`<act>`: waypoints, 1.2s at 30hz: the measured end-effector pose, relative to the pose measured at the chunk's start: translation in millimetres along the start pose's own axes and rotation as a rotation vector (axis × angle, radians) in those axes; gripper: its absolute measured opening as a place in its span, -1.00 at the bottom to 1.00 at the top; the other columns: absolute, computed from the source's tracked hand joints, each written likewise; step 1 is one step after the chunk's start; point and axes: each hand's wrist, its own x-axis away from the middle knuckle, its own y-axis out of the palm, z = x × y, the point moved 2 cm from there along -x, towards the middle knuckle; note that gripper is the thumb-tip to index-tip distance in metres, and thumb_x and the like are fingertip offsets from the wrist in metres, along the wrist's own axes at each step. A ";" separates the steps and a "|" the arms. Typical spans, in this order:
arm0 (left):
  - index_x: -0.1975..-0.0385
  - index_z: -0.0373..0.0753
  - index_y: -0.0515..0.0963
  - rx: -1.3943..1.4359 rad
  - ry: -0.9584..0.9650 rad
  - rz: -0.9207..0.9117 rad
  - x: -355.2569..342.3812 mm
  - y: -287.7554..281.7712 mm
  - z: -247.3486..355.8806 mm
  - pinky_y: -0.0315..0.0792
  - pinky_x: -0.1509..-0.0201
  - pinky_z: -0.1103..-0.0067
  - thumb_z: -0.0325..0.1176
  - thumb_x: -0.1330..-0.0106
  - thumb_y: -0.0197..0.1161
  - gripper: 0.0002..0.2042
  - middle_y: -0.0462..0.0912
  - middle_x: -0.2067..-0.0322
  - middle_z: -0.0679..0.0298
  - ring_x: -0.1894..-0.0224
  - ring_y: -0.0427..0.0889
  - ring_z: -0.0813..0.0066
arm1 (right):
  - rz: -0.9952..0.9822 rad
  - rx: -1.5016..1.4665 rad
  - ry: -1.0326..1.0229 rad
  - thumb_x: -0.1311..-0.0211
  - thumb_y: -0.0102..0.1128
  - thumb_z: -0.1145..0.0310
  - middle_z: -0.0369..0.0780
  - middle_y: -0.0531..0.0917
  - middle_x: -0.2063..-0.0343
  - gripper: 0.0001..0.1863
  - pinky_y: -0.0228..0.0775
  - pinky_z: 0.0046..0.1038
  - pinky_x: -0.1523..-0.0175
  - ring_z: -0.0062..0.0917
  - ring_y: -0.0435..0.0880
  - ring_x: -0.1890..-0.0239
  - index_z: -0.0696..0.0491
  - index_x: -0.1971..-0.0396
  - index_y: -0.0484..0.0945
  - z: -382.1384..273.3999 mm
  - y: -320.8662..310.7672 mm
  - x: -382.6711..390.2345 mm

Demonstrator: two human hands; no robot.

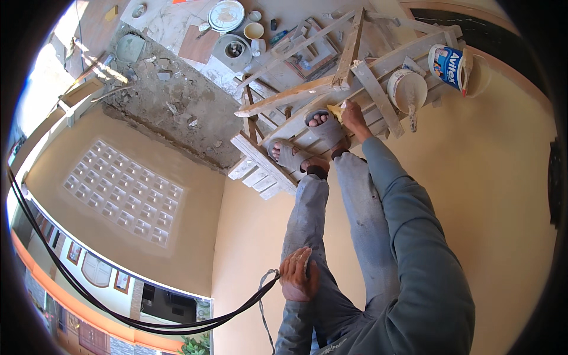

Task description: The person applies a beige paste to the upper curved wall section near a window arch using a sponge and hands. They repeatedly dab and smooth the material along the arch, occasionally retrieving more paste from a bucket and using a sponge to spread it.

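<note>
My left hand [299,275] is closed, by my left thigh, at the end of a bundle of black cables [195,327]. A thin grey wire [261,305] loops down beside it. My right arm reaches down, and my right hand [354,115] is closed on a small yellow piece [336,111] beside my right foot. The fingers hide most of that piece, so its kind is unclear. Both feet, in grey sandals [290,156], stand on a raised wooden plank platform [305,139].
A white paint bucket [407,90] and a blue-labelled paint bucket [448,66] stand on the platform's right. Wooden braces [349,53] rise beyond my feet. Below lie rubble [171,106], a bowl [254,31] and a round lid [226,15]. A vent-block wall [124,189] is at left.
</note>
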 end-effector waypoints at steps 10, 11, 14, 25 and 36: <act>-0.09 -0.16 0.61 0.290 0.044 0.124 26.3 26.0 12.2 0.61 -0.03 0.32 -0.42 -0.32 0.33 -0.67 0.70 -0.03 0.12 -0.02 0.71 0.15 | -0.225 -0.619 0.018 -0.42 0.23 0.35 -0.15 0.68 0.34 -0.78 0.48 -0.45 0.38 -0.53 0.63 0.41 0.21 0.13 0.60 -130.4 -210.8 96.7; -0.16 -0.19 0.56 0.511 -0.064 0.121 23.2 23.9 16.5 0.61 -0.06 0.35 -0.38 -0.38 0.31 -0.65 0.68 -0.06 0.13 -0.06 0.69 0.19 | -0.322 -0.620 -0.020 -0.41 0.19 0.35 -0.25 0.62 0.40 -0.82 0.43 -0.49 0.38 -0.60 0.56 0.44 0.17 0.21 0.58 -161.6 -231.1 120.1; -0.43 -0.27 0.28 1.151 -0.259 0.109 -0.3 -17.2 68.3 0.62 -0.10 0.49 -0.14 -0.57 0.15 -0.45 0.60 -0.15 0.10 -0.14 0.62 0.37 | -0.653 -0.558 -0.203 -0.41 0.17 0.33 -0.37 0.56 0.46 -0.83 0.38 -0.51 0.34 -0.71 0.48 0.43 0.13 0.33 0.57 -252.2 -301.7 201.6; 0.20 -0.28 0.46 1.182 -0.211 0.514 26.0 -185.5 162.6 0.41 0.58 0.53 0.15 -0.63 -0.17 -0.46 0.57 0.57 0.25 0.64 0.54 0.50 | -0.834 -0.646 -0.354 -0.58 0.02 0.31 -0.38 0.63 0.46 -0.76 0.36 -0.58 0.29 -0.68 0.56 0.43 0.12 0.10 0.62 -401.4 -429.8 350.1; 0.19 -0.35 0.58 0.662 -0.513 0.887 50.2 -245.2 88.2 0.50 0.18 0.14 -0.09 -0.48 0.12 -0.63 0.64 0.30 -0.19 0.13 0.64 -0.15 | -0.828 -0.537 -1.071 -0.62 0.00 0.36 -0.11 0.57 0.09 -0.75 0.48 -0.43 -0.15 -0.40 0.62 -0.04 0.22 -0.04 0.52 -488.7 -390.1 448.0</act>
